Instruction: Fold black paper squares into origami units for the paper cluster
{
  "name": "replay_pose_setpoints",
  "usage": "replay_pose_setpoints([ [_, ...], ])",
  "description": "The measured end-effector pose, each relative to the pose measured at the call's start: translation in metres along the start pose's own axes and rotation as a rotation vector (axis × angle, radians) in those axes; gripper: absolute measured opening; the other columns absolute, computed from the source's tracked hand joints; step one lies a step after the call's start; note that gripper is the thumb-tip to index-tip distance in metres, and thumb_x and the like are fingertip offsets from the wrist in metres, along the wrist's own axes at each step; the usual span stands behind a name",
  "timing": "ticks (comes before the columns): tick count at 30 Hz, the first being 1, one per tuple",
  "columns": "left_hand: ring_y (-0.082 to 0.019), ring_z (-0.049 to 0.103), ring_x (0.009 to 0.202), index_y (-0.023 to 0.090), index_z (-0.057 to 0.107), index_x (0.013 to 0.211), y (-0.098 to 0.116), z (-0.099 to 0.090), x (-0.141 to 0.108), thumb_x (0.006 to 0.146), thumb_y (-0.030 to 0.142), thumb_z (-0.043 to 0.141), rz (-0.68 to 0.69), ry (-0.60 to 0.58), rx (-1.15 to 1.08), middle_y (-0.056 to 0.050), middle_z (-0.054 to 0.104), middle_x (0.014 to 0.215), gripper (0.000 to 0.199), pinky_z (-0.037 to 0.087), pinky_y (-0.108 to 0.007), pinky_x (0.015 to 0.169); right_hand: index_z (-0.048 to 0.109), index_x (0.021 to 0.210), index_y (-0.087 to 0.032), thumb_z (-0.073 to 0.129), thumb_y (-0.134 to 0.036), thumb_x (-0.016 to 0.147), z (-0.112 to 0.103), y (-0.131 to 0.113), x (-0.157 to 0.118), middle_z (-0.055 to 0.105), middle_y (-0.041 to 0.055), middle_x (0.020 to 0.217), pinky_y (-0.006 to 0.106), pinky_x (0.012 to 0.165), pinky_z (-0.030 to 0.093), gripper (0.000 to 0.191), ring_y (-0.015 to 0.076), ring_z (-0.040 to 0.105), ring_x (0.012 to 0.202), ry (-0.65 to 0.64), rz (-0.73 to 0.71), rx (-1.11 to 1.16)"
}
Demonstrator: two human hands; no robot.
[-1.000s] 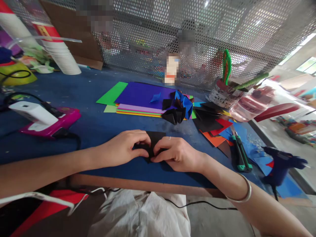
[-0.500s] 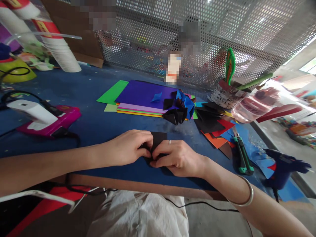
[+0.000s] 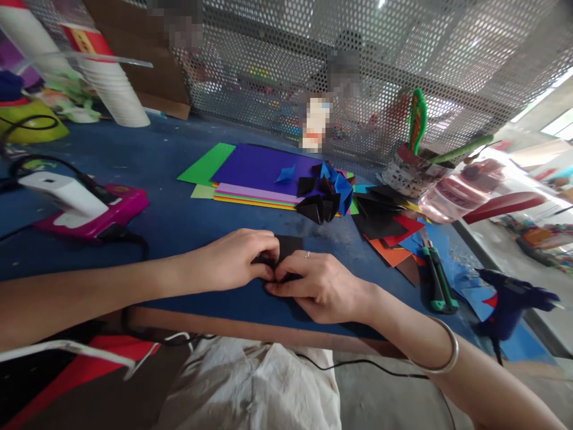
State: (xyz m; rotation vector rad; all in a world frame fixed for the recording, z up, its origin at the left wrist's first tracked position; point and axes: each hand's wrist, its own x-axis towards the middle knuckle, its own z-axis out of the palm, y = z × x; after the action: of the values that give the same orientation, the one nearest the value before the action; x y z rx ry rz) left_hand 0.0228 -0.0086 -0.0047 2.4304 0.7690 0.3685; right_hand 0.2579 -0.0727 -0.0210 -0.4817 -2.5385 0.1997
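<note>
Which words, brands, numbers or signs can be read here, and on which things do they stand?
None can be read reliably.
Pink bottle: lettering, too blurred.
Paper cups: yellow mark on the red band, too blurred.
Patterned pot: dark marks, perhaps print, too small.
Pale rectangle: pixelated, unreadable.

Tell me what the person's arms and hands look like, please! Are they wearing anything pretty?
Both hands are bare, with no gloves. The right hand wears a thin, silvery ring, and a smooth, round, silvery bangle circles the right arm. No jewellery shows on the left hand or left arm. No sleeves show on either arm.
</note>
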Motion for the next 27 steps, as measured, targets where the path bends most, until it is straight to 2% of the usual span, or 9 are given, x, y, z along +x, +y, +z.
replay_pose_setpoints([
  [2,-0.017,0.063,0.076,0.023,0.069,0.086,-0.001,-0.002,0.002,0.078,0.010,0.077,-0.044,0.011,0.014,0.005,0.067,0.084,0.017,0.045,-0.028,0.072,0.085,0.114,-0.012,0.053,-0.002,0.095,0.000,-0.001,0.001,0.079,0.0117,0.108,0.037,0.089,0.065,0.038,0.0231,0.074,0.096,0.004,-0.007,-0.014],
  [5,-0.019,0.064,0.083,0.022,0.071,0.095,-0.004,-0.005,0.006,0.070,0.016,0.092,-0.144,0.026,0.078,0.004,0.066,0.091,0.034,0.047,-0.029,0.075,0.084,0.113,-0.012,0.053,-0.002,0.095,0.002,-0.003,0.002,0.080,0.0109,0.108,0.036,0.087,0.065,0.037,0.0225,0.074,0.094,0.007,-0.001,-0.022],
  [9,-0.026,0.068,0.099,0.023,0.071,0.104,-0.011,-0.008,0.006,0.065,0.034,0.103,-0.180,0.052,0.200,-0.001,0.069,0.106,0.052,0.051,-0.035,0.085,0.083,0.115,-0.015,0.055,-0.005,0.096,0.003,-0.004,0.001,0.080,0.0097,0.110,0.035,0.086,0.065,0.035,0.0206,0.072,0.092,-0.009,0.019,-0.032],
  [13,-0.031,0.069,0.109,0.024,0.072,0.111,-0.028,-0.009,-0.001,0.076,0.056,0.097,-0.124,0.115,0.307,-0.006,0.072,0.116,0.054,0.051,-0.041,0.093,0.083,0.115,-0.015,0.054,-0.005,0.097,0.002,-0.005,0.002,0.080,0.0096,0.108,0.034,0.084,0.065,0.035,0.0209,0.072,0.093,-0.011,0.018,-0.034],
  [16,-0.032,0.070,0.112,0.026,0.073,0.112,-0.044,-0.013,-0.007,0.085,0.061,0.089,-0.086,0.139,0.321,-0.006,0.074,0.117,0.048,0.052,-0.042,0.094,0.082,0.115,-0.015,0.052,-0.005,0.101,0.002,-0.006,0.003,0.079,0.0096,0.107,0.034,0.084,0.065,0.035,0.0205,0.072,0.092,-0.018,0.028,-0.042],
  [20,-0.032,0.071,0.115,0.026,0.074,0.115,-0.052,-0.019,-0.016,0.097,0.053,0.079,-0.032,0.201,0.342,-0.007,0.076,0.119,0.033,0.056,-0.045,0.098,0.082,0.115,-0.016,0.051,-0.007,0.103,0.002,-0.006,0.003,0.079,0.0097,0.107,0.035,0.083,0.065,0.035,0.0198,0.070,0.090,-0.026,0.022,-0.052],
  [22,-0.031,0.071,0.118,0.026,0.075,0.119,-0.047,-0.015,-0.025,0.106,0.040,0.066,0.082,0.295,0.383,-0.008,0.077,0.123,0.021,0.057,-0.046,0.103,0.082,0.114,-0.016,0.051,-0.008,0.103,0.002,-0.006,0.003,0.079,0.0093,0.106,0.034,0.082,0.064,0.034,0.0197,0.070,0.089,-0.030,0.027,-0.058],
  [24,-0.028,0.072,0.120,0.026,0.077,0.121,-0.038,-0.006,-0.037,0.111,0.021,0.048,0.276,0.420,0.406,-0.009,0.079,0.126,0.030,0.057,-0.045,0.110,0.083,0.113,-0.016,0.052,-0.007,0.102,0.002,-0.006,0.003,0.079,0.0094,0.106,0.034,0.081,0.064,0.034,0.0200,0.071,0.089,-0.035,0.026,-0.061],
  [27,-0.025,0.075,0.120,0.025,0.074,0.140,-0.027,0.013,-0.057,0.104,0.004,0.044,0.465,0.299,0.383,-0.009,0.082,0.128,0.051,0.060,-0.038,0.114,0.082,0.113,-0.016,0.053,-0.004,0.097,0.002,-0.007,0.003,0.078,0.0100,0.107,0.034,0.085,0.064,0.036,0.0207,0.072,0.093,-0.048,0.027,-0.060],
])
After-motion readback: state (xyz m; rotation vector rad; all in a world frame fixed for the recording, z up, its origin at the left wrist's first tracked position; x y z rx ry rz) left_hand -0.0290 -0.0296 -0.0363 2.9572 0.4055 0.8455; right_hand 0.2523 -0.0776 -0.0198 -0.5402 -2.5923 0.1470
